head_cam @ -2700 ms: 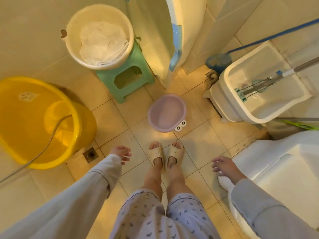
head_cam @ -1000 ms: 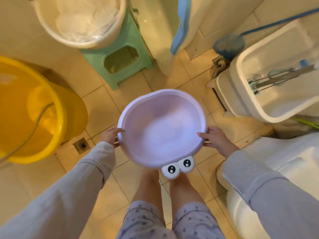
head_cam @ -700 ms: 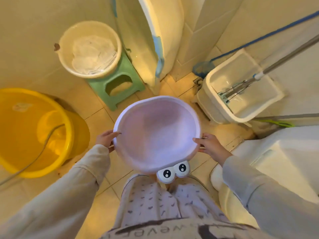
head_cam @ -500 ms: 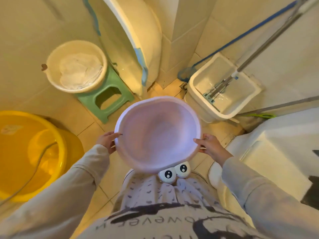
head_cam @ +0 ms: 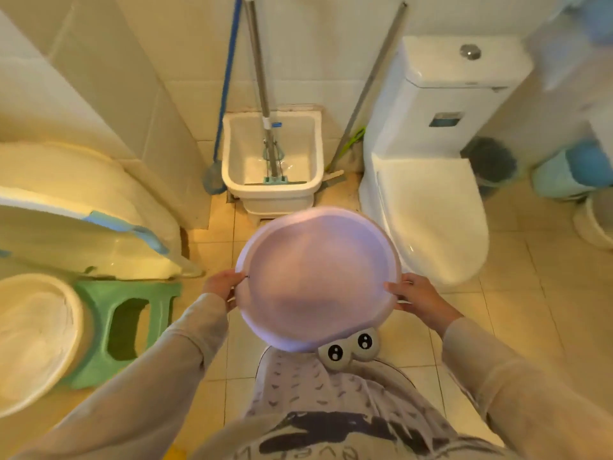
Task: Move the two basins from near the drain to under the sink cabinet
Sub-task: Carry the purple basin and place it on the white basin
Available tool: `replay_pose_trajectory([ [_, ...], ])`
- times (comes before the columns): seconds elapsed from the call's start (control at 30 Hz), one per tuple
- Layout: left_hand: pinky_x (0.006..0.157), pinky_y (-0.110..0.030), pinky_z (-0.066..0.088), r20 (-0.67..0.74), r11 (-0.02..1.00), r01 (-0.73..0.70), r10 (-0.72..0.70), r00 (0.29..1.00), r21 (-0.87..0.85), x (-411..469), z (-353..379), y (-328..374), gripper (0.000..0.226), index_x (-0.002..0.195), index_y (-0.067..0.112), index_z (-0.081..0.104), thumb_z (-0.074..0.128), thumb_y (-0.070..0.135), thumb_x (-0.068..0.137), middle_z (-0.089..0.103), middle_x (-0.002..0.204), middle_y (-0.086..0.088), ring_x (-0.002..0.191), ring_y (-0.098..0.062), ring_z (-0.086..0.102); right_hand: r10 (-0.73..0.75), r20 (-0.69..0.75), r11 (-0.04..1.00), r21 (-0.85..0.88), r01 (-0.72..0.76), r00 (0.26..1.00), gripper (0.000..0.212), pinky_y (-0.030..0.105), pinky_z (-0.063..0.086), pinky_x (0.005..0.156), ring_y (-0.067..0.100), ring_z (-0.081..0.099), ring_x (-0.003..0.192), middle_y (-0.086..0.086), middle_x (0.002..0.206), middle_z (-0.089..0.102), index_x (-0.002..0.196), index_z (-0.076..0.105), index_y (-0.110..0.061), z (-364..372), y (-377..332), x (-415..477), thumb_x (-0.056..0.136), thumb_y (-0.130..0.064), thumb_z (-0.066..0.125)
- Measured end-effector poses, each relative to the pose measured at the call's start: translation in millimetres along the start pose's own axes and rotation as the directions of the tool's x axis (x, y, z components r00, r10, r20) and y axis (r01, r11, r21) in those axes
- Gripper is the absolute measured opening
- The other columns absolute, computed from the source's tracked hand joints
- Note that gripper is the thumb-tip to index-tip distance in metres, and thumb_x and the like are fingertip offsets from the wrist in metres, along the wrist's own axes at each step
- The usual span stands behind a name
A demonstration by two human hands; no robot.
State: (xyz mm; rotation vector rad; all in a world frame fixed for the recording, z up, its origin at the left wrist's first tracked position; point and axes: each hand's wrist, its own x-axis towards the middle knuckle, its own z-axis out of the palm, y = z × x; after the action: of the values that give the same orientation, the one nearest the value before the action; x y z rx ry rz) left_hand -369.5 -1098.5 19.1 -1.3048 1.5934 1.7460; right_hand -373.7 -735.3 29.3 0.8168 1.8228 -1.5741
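I hold a round lilac basin [head_cam: 315, 277] in the air in front of my body, its cartoon eyes [head_cam: 348, 348] on the rim nearest me. My left hand [head_cam: 222, 285] grips its left rim and my right hand [head_cam: 418, 298] grips its right rim. The basin is empty and roughly level. A cream basin [head_cam: 33, 340] with white cloth inside sits on a green stool [head_cam: 132, 327] at the left. No sink cabinet is in view.
A white toilet [head_cam: 431, 210] stands right of the basin. A white mop sink [head_cam: 272, 161] with mop handles is straight ahead by the wall. A cream baby tub [head_cam: 83, 227] leans at the left. Blue containers [head_cam: 570, 174] sit at the far right.
Both hands lifted the lilac basin from the floor to chest height. My view has swung right: the yellow tub left the frame and the toilet and mop sink came into view.
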Motion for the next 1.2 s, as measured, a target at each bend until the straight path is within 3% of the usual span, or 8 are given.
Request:
replay_pose_trajectory([
  [0.13, 0.056, -0.029, 0.045, 0.116, 0.975, -0.063, 0.038, 0.993, 0.215, -2, 57, 14, 0.007, 0.080, 0.015, 0.060, 0.060, 0.009, 0.084, 0.056, 0.073, -0.002, 0.064, -0.017, 0.050, 0.034, -0.153, 0.981, 0.192, -0.004, 0.988, 0.025, 0.026, 0.054, 0.056, 0.022, 0.066, 0.081, 0.009, 0.098, 0.068, 0.102, 0.061, -0.010, -36, 53, -33, 0.079, -0.011, 0.070],
  [0.3, 0.059, -0.029, 0.045, 0.285, 0.885, -0.160, 0.033, 0.958, 0.437, -22, 145, 16, 0.017, 0.100, 0.010, 0.061, 0.061, 0.009, 0.083, 0.055, 0.075, -0.005, 0.074, -0.025, 0.053, 0.151, -0.322, 0.915, 0.403, -0.008, 0.934, 0.036, 0.047, 0.052, 0.087, 0.031, 0.060, 0.095, 0.016, 0.107, 0.064, 0.110, 0.058, -0.001, -82, 119, -72, 0.079, -0.011, 0.071],
  [0.4, 0.063, -0.030, 0.046, 0.377, 0.825, -0.219, 0.008, 0.926, 0.521, -38, 198, 8, 0.035, 0.117, 0.005, 0.061, 0.062, 0.010, 0.082, 0.059, 0.084, -0.010, 0.092, -0.028, 0.051, 0.193, -0.376, 0.859, 0.511, 0.029, 0.906, 0.033, 0.041, 0.052, 0.081, 0.030, 0.059, 0.095, 0.018, 0.110, 0.062, 0.110, 0.060, -0.001, -107, 155, -100, 0.080, -0.011, 0.069],
  [0.7, 0.084, -0.039, 0.046, 0.479, 0.720, -0.333, 0.001, 0.878, 0.609, -92, 350, -67, 0.046, 0.124, -0.003, 0.057, 0.066, 0.003, 0.080, 0.060, 0.126, -0.024, 0.098, -0.033, 0.056, 0.323, -0.448, 0.691, 0.713, 0.116, 0.834, 0.035, 0.031, 0.051, 0.067, 0.024, 0.062, 0.088, 0.010, 0.103, 0.063, 0.113, 0.054, -0.004, -189, 250, -155, 0.082, -0.011, 0.067],
  [0.8, 0.069, -0.031, 0.046, 0.491, 0.676, -0.341, -0.035, 0.870, 0.653, -109, 400, -104, 0.038, 0.119, -0.002, 0.060, 0.064, 0.004, 0.082, 0.069, 0.082, -0.018, 0.078, -0.029, 0.052, 0.382, -0.442, 0.639, 0.761, 0.113, 0.812, 0.032, 0.032, 0.050, 0.064, 0.023, 0.062, 0.082, 0.011, 0.097, 0.063, 0.112, 0.055, -0.002, -228, 281, -168, 0.082, -0.007, 0.066],
  [0.9, 0.052, -0.023, 0.041, 0.470, 0.630, -0.306, -0.105, 0.877, 0.713, -133, 448, -138, 0.005, 0.087, 0.011, 0.064, 0.062, 0.008, 0.083, 0.060, 0.037, 0.002, 0.058, -0.023, 0.045, 0.410, -0.438, 0.635, 0.767, 0.095, 0.800, 0.030, 0.028, 0.050, 0.059, 0.023, 0.063, 0.078, 0.011, 0.095, 0.064, 0.110, 0.055, -0.003, -273, 309, -179, 0.082, -0.007, 0.066],
  [1.03, 0.057, -0.025, 0.037, 0.475, 0.613, -0.297, -0.148, 0.868, 0.732, -163, 508, -177, 0.023, 0.066, 0.018, 0.053, 0.059, 0.009, 0.086, 0.052, 0.067, -0.005, 0.059, -0.019, 0.045, 0.445, -0.468, 0.628, 0.771, 0.106, 0.763, 0.028, 0.021, 0.047, 0.049, 0.016, 0.056, 0.067, 0.004, 0.080, 0.060, 0.108, 0.056, -0.006, -335, 336, -192, 0.082, -0.011, 0.066],
  [1.2, 0.057, -0.024, 0.038, 0.499, 0.577, -0.364, -0.088, 0.862, 0.731, -193, 582, -204, 0.018, 0.069, 0.014, 0.056, 0.061, 0.008, 0.085, 0.058, 0.057, -0.007, 0.072, -0.024, 0.049, 0.439, -0.510, 0.634, 0.759, 0.147, 0.740, 0.023, 0.026, 0.046, 0.057, 0.018, 0.060, 0.077, 0.008, 0.093, 0.062, 0.103, 0.061, -0.010, -406, 350, -203, 0.082, -0.016, 0.067],
])
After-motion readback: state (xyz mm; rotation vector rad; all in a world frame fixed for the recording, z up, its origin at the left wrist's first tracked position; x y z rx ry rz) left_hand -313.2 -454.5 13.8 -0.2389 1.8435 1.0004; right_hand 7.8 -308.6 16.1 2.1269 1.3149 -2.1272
